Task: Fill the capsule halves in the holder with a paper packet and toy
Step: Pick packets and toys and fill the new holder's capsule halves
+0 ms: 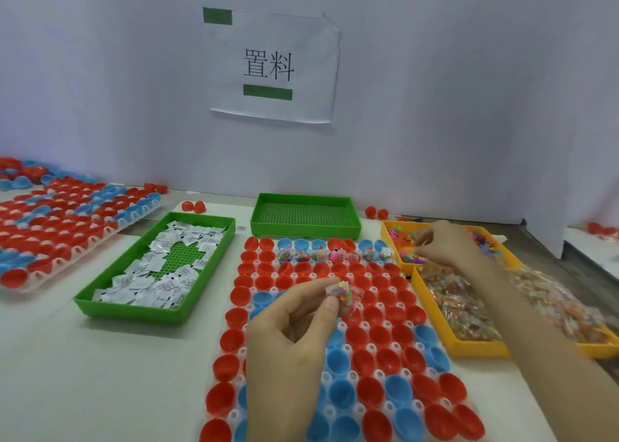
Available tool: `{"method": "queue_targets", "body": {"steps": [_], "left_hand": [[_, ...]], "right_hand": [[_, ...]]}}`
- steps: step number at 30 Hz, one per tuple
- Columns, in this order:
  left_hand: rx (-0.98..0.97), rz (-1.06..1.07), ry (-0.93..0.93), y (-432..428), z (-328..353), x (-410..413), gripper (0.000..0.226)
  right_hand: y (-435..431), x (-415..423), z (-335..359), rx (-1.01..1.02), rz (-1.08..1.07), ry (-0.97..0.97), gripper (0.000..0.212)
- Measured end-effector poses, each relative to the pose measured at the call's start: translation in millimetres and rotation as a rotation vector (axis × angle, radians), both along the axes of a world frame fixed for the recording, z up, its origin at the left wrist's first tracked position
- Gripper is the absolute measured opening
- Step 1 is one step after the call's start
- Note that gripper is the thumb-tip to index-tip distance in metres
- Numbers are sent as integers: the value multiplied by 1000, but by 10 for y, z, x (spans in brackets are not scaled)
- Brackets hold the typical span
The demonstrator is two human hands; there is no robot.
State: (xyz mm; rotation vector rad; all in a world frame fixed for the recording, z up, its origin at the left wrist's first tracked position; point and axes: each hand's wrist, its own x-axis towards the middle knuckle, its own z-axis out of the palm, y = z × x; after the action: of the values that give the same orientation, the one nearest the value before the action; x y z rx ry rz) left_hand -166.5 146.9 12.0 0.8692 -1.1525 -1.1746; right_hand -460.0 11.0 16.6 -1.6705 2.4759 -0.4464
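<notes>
A white holder (371, 346) in front of me carries rows of red and blue capsule halves (368, 331). Several halves in its second row hold clear bags of colourful bits (318, 255). My left hand (294, 334) hovers over the holder's middle and pinches one such clear bag (345, 295) between thumb and fingers. My right hand (442, 244) reaches into the far yellow tray of small colourful toys (410, 257), fingers curled as if pinching something; what it holds is blurred. White paper packets (160, 274) lie in a long green tray (130, 311) to the left.
An empty green tray (304, 230) stands behind the holder. A nearer yellow tray (469, 347) at the right is full of clear bags. A second holder with capsule halves (67, 220) lies at far left. Loose red halves (376, 213) sit by the white wall.
</notes>
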Motion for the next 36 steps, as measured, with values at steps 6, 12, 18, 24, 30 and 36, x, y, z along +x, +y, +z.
{"method": "queue_targets", "body": {"steps": [6,12,18,24,30,36], "left_hand": [[-19,25,19,-99,-16,48,33],[-2,9,39,-118,-52,74,31],[23,-13,82,-67,-13,14,23],[-23,-15,121,2,-11,44,17],[-59,33,122,-52,-32,118,19],[-81,51,49,-39,-27,124,17]], "right_hand": [[-266,-53,-140,81,-19,82,14],[62,143,179,-259,27,-170,11],[1093,1045,619,-505,333,-686,13],[1493,1571,338,-669,308,-945,23],[1499,1765,187,-632,439,-1023,29],[1540,1753,194,-593,518,-1040,9]]}}
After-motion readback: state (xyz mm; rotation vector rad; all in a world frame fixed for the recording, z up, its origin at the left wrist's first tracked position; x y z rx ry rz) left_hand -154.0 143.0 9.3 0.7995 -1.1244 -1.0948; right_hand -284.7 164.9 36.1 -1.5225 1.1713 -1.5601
